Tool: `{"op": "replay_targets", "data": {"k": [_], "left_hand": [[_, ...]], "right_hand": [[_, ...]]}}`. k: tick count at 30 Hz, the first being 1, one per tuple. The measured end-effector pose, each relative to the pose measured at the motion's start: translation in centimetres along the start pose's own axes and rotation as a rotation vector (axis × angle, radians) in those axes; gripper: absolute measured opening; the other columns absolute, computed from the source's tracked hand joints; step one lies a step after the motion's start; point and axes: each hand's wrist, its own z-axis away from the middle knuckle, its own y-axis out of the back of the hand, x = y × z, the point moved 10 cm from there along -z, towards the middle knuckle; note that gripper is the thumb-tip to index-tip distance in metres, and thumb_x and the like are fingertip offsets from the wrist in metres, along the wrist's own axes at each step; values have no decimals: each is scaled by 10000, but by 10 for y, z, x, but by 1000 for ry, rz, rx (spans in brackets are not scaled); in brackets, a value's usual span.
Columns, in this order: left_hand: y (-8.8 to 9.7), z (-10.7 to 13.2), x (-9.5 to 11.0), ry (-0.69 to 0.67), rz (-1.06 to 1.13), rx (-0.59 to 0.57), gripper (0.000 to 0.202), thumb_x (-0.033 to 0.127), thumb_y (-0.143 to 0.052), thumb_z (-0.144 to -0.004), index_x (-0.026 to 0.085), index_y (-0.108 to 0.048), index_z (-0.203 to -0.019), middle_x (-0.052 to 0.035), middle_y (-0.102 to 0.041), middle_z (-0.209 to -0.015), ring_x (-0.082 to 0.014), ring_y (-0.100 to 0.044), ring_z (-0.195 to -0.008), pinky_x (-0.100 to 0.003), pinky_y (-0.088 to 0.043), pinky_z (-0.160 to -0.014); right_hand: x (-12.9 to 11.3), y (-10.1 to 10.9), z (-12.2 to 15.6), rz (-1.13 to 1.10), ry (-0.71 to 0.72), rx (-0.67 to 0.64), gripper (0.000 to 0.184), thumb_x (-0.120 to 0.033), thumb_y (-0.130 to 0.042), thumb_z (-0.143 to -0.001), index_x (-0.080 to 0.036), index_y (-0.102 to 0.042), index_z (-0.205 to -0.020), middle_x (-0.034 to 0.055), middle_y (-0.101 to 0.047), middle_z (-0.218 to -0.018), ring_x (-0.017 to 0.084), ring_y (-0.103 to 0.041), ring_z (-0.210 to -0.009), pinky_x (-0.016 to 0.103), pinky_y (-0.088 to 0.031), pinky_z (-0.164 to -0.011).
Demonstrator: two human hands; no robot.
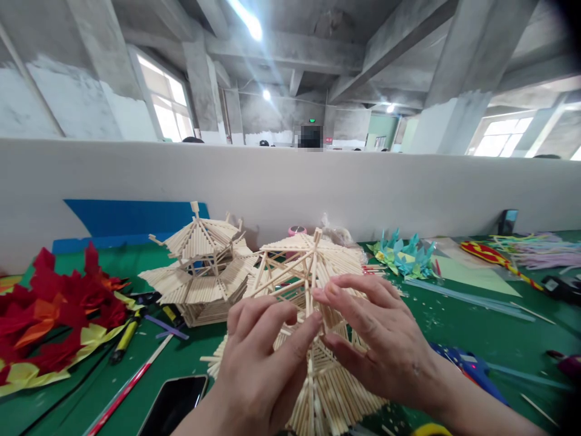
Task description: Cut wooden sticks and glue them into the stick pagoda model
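Stick pagoda: the pale wooden model [314, 266] stands on the green tabletop [458, 318], at six o'clock in the view, under both hands.
Left hand [267, 354]: loosely curled, thumb tip at the model's middle; cannot tell if it pinches a stick.
Right hand [379, 333]: half open, fingertips over the roof slope; any grip cannot be told.
Second stick pagoda [204, 275]: beside the first, between nine and ten o'clock from it.
Blue glue gun [472, 369]: four o'clock from the first.

A white partition [290, 184] runs along the far edge of the green bench [458, 321]. Beyond it, concrete beams [290, 53] cross overhead, a lamp [252, 24] glows, and bright windows [166, 100] stand past both far corners.
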Motion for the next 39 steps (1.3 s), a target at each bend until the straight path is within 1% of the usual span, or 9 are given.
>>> {"op": "replay_targets", "data": {"k": [4, 8, 10, 14, 18, 21, 28, 34, 39], "left_hand": [[-7, -1, 0, -9, -105, -16, 316, 71, -480, -764, 204, -594, -1027, -47, -513, -908, -222, -422, -876, -390, -322, -759], [-7, -2, -3, 17, -127, 3, 277, 91, -494, -772, 232, -612, -980, -40, -535, -881, -215, -432, -863, -375, -325, -754], [-6, -1, -4, 16, -103, 13, 274, 92, -490, -772, 219, -610, -983, -42, -523, -880, -213, -433, -856, -374, -324, -751], [-10, 3, -5, -11, -86, -22, 325, 94, -513, -748, 207, -593, -1041, -47, -491, -926, -221, -419, -879, -381, -320, -769], [-13, 5, -6, -34, -113, -52, 388, 42, -508, -728, 214, -570, -1070, -44, -472, -946, -221, -410, -898, -382, -327, -777], [-13, 3, -6, -36, -114, -59, 384, 19, -493, -730, 198, -571, -1061, -48, -460, -940, -216, -405, -891, -374, -333, -764], [-14, 1, -5, -46, -101, -54, 379, 17, -465, -750, 192, -561, -1072, -58, -468, -953, -222, -412, -888, -383, -343, -746], [-13, 0, -8, 18, -14, -56, 391, -15, -403, -758, 174, -554, -1066, -60, -456, -947, -228, -402, -890, -424, -339, -749], [-16, 0, -8, -6, -10, -76, 416, -31, -410, -757, 159, -534, -1105, -57, -449, -944, -222, -391, -889, -409, -339, -740]], "right_hand": [[0, -1, 0, 34, 23, -18, 521, -151, -554, -773, -167, -383, -1265, -15, -611, -1162, 191, -435, -1112, 369, -250, -992], [1, -3, 0, 24, 24, -24, 513, -147, -553, -774, -170, -390, -1260, -16, -599, -1179, 191, -423, -1130, 367, -275, -970], [2, -4, 2, 4, 12, -19, 537, -142, -558, -773, -168, -368, -1274, -8, -601, -1172, 189, -420, -1135, 366, -293, -956], [6, -3, 6, -32, -25, 18, 587, -131, -579, -758, -142, -335, -1292, 33, -625, -1113, 194, -435, -1111, 373, -344, -923], [7, 0, 7, -48, -30, 71, 624, -129, -601, -736, -139, -328, -1297, 55, -620, -1106, 211, -447, -1082, 392, -381, -894], [8, 2, 7, -60, -26, 91, 654, -143, -609, -729, -143, -308, -1309, 59, -619, -1101, 219, -452, -1070, 401, -397, -885], [10, 4, 11, -50, -42, 106, 622, -159, -619, -724, -142, -340, -1279, 64, -621, -1093, 228, -466, -1041, 421, -404, -874], [12, 4, 13, -26, -49, 129, 592, -188, -639, -717, -160, -380, -1248, 53, -643, -1049, 225, -488, -1016, 416, -423, -847], [12, 3, 11, -25, -35, 138, 588, -184, -629, -725, -160, -373, -1255, 53, -649, -1043, 224, -492, -1010, 418, -428, -832]]}}
